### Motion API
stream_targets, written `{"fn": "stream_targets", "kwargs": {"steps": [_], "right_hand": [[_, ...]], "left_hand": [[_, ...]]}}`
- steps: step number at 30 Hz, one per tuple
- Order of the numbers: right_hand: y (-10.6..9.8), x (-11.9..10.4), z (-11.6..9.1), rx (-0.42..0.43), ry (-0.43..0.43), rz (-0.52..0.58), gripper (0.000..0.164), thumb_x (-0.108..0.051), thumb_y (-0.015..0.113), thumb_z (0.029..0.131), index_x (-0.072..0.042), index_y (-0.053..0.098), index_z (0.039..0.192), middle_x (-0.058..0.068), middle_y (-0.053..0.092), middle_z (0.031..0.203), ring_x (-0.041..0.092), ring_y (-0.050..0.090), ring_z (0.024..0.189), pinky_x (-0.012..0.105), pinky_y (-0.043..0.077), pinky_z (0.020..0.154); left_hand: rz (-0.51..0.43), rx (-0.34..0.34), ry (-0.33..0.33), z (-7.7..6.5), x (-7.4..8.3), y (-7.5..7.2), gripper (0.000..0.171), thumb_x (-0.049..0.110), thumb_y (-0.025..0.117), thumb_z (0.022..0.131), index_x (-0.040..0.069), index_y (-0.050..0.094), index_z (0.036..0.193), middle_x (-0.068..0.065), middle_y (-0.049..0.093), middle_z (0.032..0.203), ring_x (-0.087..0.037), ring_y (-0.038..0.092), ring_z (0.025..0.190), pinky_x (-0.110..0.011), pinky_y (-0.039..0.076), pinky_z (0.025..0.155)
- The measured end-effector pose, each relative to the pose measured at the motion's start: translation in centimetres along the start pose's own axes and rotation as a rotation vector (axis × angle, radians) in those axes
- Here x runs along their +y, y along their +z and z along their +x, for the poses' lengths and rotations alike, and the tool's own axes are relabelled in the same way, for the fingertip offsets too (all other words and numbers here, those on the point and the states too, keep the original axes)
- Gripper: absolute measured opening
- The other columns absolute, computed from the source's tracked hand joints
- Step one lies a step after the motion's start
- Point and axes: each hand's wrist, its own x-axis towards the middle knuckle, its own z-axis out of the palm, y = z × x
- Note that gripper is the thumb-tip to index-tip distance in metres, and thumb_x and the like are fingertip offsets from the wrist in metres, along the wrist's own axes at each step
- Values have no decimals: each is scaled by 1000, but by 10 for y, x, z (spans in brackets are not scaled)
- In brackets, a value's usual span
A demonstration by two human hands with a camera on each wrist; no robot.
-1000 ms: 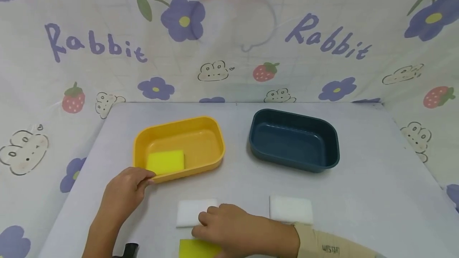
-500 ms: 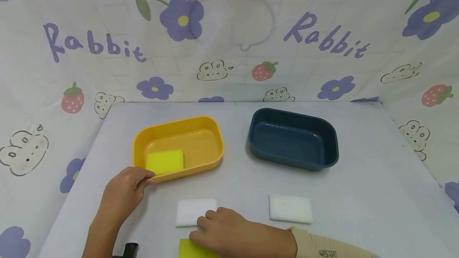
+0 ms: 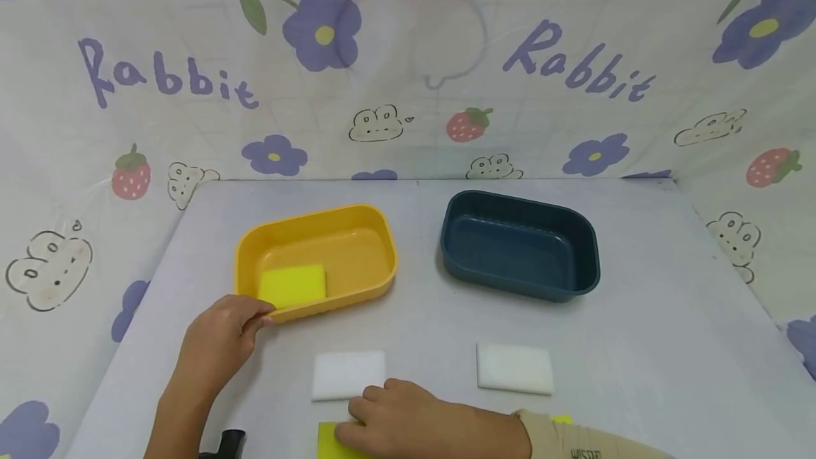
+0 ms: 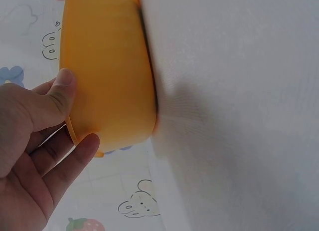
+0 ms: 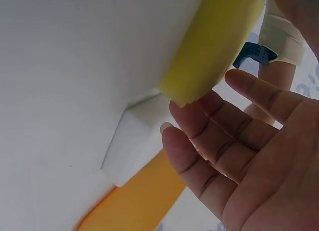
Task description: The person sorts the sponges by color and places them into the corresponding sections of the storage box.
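Note:
In the head view my left hand (image 3: 219, 338) pinches the near left rim of a yellow tray (image 3: 376, 292). The left wrist view shows the thumb on the outer side of that tray (image 4: 109, 66). A yellow sponge (image 3: 293, 286) lies inside it. At the bottom of the head view my right hand (image 3: 408, 420) reaches over a second yellow sponge (image 3: 331, 441), partly hidden. The right wrist view shows its loosely bent fingers (image 5: 187, 116) at the end of this sponge (image 5: 214, 46); no thumb grip is visible. A white sponge (image 3: 347, 375) lies just beyond the right hand.
A dark blue tray (image 3: 519, 253) stands at the back right of the white table. Another white sponge (image 3: 515, 369) lies right of centre. A small yellow edge (image 3: 562, 418) peeks out behind the right sleeve. A black object (image 3: 231, 443) sits by the left forearm.
My right hand has drawn slightly nearer, uncovering more of the white sponge, and a yellow edge now shows by the sleeve. The left hand keeps its place on the yellow tray.

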Motion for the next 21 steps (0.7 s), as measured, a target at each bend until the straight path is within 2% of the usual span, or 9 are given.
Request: {"fn": "stream_targets", "kwargs": {"steps": [4,13,21], "right_hand": [[1,-1,0,-5,9,26,30,-47,54,102,-22,59,117,-9,52,92,2,38,71,11,24,52],[1,1,3,-100,28,188,34,-49,53,102,-22,57,124,-10,51,96,0,42,75,9,31,56],[5,0,4,-65,30,188,32,-46,54,102,-21,58,122,-9,52,93,0,40,72,8,30,53]], "left_hand": [[0,-2,0,0,0,0,16,4,82,81,6,78,97,-8,73,93,-29,67,90,-49,58,81],[0,-4,5,0,-2,0,17,4,83,81,6,78,97,-8,73,93,-28,67,89,-48,58,81],[4,-8,-4,1,-2,1,18,4,83,80,6,78,97,-8,73,94,-29,67,91,-49,58,81]]}}
